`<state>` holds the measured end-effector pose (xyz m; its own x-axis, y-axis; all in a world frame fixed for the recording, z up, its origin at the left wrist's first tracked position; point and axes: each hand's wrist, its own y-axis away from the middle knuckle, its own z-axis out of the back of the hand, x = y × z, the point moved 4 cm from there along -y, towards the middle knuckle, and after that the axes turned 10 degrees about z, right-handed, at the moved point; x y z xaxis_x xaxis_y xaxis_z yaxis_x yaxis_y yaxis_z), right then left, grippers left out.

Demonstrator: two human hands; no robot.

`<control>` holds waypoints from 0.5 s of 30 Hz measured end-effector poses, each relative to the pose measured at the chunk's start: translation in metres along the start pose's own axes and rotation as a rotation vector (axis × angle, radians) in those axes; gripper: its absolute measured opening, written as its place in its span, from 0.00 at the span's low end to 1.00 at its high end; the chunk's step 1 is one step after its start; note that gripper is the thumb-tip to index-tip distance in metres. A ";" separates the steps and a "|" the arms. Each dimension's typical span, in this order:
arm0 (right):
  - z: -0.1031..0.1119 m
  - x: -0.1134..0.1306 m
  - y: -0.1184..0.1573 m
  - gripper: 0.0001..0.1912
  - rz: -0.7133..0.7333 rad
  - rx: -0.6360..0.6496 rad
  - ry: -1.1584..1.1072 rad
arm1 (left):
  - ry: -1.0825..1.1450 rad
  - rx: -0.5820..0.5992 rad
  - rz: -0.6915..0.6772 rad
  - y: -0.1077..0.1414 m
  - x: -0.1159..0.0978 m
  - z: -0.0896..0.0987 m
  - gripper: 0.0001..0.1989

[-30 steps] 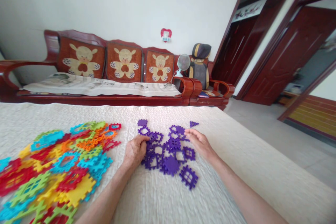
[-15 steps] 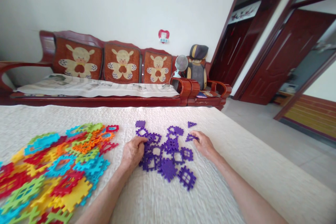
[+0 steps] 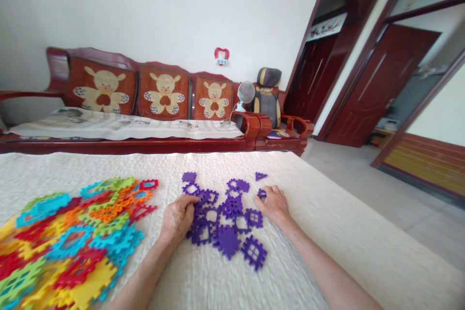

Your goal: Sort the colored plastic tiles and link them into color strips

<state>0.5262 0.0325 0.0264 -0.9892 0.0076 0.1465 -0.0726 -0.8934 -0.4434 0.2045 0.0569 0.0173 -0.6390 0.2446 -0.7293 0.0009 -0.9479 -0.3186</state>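
Observation:
A loose group of purple plastic interlocking building pieces (image 3: 228, 240) with toothed edges lies flat on the pale cloth; some are solid squares, others window-like frames. My left hand (image 3: 177, 217) is at the group's left edge, fingers curled in, the index fingertip on a purple piece (image 3: 202, 197). To the right of the group, my right hand (image 3: 275, 204) bends over a purple triangular piece (image 3: 262, 193), with thumb and fingers around it and part of it hidden. Another purple triangular piece (image 3: 260, 176) lies just beyond that hand.
A heap of red, yellow, green, blue and orange pieces (image 3: 82, 237) spreads over the left of the cloth-covered table (image 3: 301, 261). Behind the table's far edge stands a wooden sofa (image 3: 145, 146) with bear cushions, a small fan (image 3: 246, 92) and a massage cushion (image 3: 268, 101).
My right hand has closed in over the triangular piece, covering more of it, and is slightly nearer the purple group. The left hand stays at the group's edge. The view has shifted slightly.

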 end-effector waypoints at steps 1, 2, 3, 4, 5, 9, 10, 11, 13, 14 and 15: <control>-0.001 -0.002 -0.002 0.19 0.007 -0.007 -0.026 | -0.003 -0.001 0.003 0.000 0.000 0.000 0.15; -0.003 -0.004 -0.005 0.19 0.018 -0.022 -0.059 | -0.007 -0.001 0.005 0.000 0.000 0.000 0.15; -0.003 -0.007 -0.010 0.19 0.033 -0.046 -0.097 | -0.011 0.000 0.007 0.000 0.001 -0.001 0.15; -0.002 -0.009 -0.016 0.20 0.054 -0.081 -0.140 | -0.014 0.002 0.009 -0.001 0.001 -0.001 0.15; -0.001 -0.012 -0.023 0.21 0.081 -0.122 -0.182 | -0.016 0.004 0.009 -0.001 0.002 -0.001 0.15; 0.000 -0.020 -0.056 0.25 0.182 -0.218 -0.340 | -0.017 0.001 -0.001 -0.001 0.002 -0.001 0.15; -0.003 -0.023 -0.062 0.25 0.180 -0.207 -0.364 | -0.018 0.000 -0.002 -0.001 0.002 0.000 0.15; -0.006 -0.027 -0.068 0.25 0.169 -0.191 -0.380 | -0.020 0.000 -0.001 -0.001 0.002 0.000 0.15; -0.014 -0.034 -0.074 0.25 0.132 -0.159 -0.385 | -0.021 0.005 0.002 0.000 0.001 0.000 0.15; -0.018 -0.037 -0.076 0.25 0.116 -0.151 -0.379 | -0.018 0.006 0.002 0.000 0.000 0.001 0.15; -0.022 -0.040 -0.076 0.25 0.104 -0.149 -0.372 | -0.015 0.007 -0.001 0.000 -0.001 0.001 0.15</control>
<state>0.5683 0.1102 0.0353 -0.8807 -0.2664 0.3916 -0.0193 -0.8059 -0.5917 0.2043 0.0564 0.0185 -0.6508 0.2420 -0.7196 -0.0048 -0.9491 -0.3148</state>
